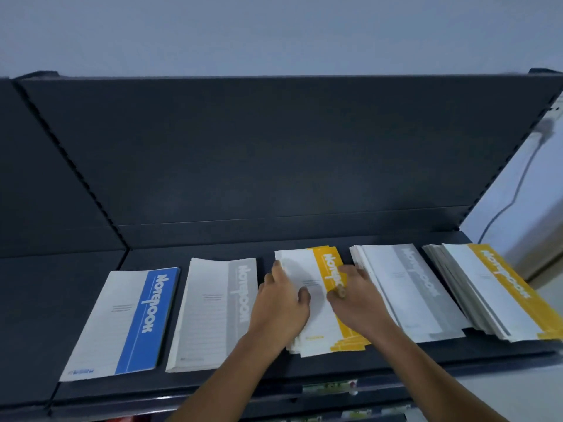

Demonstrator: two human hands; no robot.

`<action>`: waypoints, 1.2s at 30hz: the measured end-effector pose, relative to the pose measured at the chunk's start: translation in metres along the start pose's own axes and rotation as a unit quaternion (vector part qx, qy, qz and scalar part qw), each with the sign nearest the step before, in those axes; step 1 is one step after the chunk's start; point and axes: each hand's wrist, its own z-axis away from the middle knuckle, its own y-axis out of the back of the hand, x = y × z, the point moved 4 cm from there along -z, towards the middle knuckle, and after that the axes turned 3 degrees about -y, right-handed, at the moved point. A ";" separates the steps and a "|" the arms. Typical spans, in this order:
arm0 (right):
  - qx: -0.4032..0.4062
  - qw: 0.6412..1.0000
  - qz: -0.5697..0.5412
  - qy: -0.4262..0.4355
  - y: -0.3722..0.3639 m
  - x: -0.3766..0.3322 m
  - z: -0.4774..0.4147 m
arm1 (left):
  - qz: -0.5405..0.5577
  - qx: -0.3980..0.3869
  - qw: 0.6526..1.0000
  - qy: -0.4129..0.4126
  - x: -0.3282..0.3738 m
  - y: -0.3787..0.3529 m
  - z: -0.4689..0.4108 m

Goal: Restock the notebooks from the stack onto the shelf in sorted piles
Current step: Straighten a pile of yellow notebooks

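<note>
Both forearms reach in, left hand [281, 303] and right hand [355, 300] pressed flat, fingers spread, on the middle yellow notebook pile [323, 327]. It sits on a dark shelf [213, 382] under a pale wall [274, 32]. Left of it: grey pile [210, 315], blue pile [122, 324]. Right: grey pile [408, 287], messy yellow stack [487, 287].

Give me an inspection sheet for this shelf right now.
Surface: dark shelf, five notebook piles in a row.
Job's things: blue pile far left; grey pile; middle yellow pile, slightly fanned; second grey pile; tall yellow pile far right, fanned and overhanging the shelf end.
Clutter: nothing seen.
Hands: left hand and right hand both flat on the middle yellow pile.
Cables: one cable hanging down the wall at right.
Surroundings: pale wall; coloured labels below the shelf edge.
</note>
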 end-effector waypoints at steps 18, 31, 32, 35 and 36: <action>-0.087 0.994 -0.063 -0.016 -0.003 0.021 -0.006 | 0.079 -0.075 0.964 0.244 0.008 -0.023 -0.024; 0.002 0.950 -0.310 0.037 0.039 -0.001 0.009 | 0.288 0.048 0.954 0.066 0.006 0.002 0.000; 0.031 0.950 -0.304 0.060 0.043 -0.003 0.014 | 0.303 0.052 0.951 0.040 0.006 0.003 0.002; 0.072 0.944 -0.308 0.097 0.046 -0.005 0.029 | 0.333 0.040 0.942 -0.003 0.010 0.007 0.006; 0.070 0.942 -0.315 0.091 0.045 -0.003 0.032 | 0.337 0.028 0.941 -0.009 0.009 0.005 0.007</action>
